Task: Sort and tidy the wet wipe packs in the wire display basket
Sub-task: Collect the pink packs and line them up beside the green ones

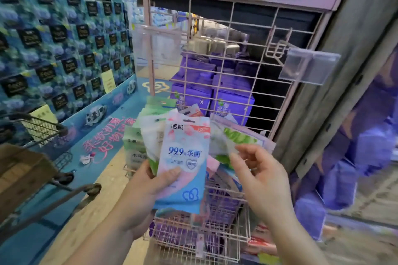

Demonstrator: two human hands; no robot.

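While the left hand (148,187) clamps a fanned stack of wet wipe packs (163,135) above the pink wire basket (217,232), its thumb presses flat on the front pack (185,157), a blue-and-pink one printed 99.9. Fingers are wrapped behind the stack; green and white packs spread out to the left behind the front one. Right hand (262,180) is just beside it, half curled, thumb and forefinger pinching the lower edge of a green-and-white pack (234,137) that tilts up and away from the stack. Whether that pack touches the stack: cannot tell. More packs lie loose in the basket below both hands, blurred. Pink wire rack (232,75) stands upright behind the basket, a clear plastic label holder (310,66) clipped at its right side. Purple packs (215,92) are stacked beyond the grid. Cart (43,131) at left, before a blue display wall (64,38).
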